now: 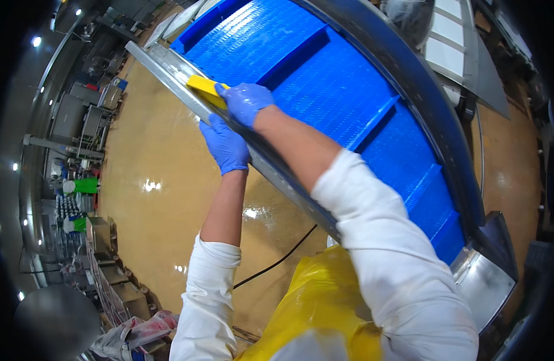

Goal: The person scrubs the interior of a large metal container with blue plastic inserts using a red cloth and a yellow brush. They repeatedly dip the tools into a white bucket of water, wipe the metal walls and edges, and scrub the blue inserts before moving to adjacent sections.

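My right hand [248, 103], in a wet blue glove, grips a yellow block-shaped tool [207, 90]. The block rests against the inner side of the metal side rail [164, 83] of an inclined conveyor; its underside is hidden. Just below, my left hand [225, 143], also gloved in blue, holds the outer edge of that same rail, its fingertips partly hidden. Right beside both hands runs the blue conveyor belt [299, 99], textured, wet-looking and crossed by upright flights [295, 56].
A dark curved side guard [444, 122] bounds the belt's far side. Below the rail, a black cable [277, 264] crosses the shiny tan floor [159, 216]. Steel equipment [110, 270] lines the left, where people in green aprons [85, 185] stand far off. Another conveyor [446, 40] is at upper right.
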`<state>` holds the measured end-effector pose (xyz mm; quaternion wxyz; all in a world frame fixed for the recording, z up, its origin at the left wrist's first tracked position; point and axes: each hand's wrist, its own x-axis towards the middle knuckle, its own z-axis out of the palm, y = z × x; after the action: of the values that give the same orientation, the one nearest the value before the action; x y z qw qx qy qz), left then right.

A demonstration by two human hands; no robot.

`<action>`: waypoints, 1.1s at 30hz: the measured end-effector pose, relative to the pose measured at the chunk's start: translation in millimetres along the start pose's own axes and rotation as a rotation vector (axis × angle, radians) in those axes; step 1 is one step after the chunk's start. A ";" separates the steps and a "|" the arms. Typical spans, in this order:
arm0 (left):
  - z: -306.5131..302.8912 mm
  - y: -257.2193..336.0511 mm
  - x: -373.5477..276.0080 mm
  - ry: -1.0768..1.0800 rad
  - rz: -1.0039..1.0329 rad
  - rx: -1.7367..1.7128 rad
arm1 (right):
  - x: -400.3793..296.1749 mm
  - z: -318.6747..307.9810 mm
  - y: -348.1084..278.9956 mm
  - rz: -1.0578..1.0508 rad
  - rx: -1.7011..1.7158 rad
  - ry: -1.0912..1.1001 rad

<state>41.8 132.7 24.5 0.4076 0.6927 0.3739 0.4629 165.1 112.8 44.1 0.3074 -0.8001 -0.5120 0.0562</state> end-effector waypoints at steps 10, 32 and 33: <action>-14.7 -12.4 -6.6 0.129 0.086 0.278 | -217.0 -33.5 117.5 0.147 -0.229 -0.373; -22.9 -9.8 -10.9 -0.126 -0.152 -0.454 | -93.5 27.4 86.4 0.388 -0.194 -0.116; -23.3 -8.0 -10.6 -0.136 -0.155 -0.476 | -110.5 26.3 73.3 0.311 -0.161 -0.195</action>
<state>15.5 131.4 19.2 0.6175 0.5760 0.2782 0.4577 160.1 8.8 -42.1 0.1792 -0.8824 -0.4122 0.1391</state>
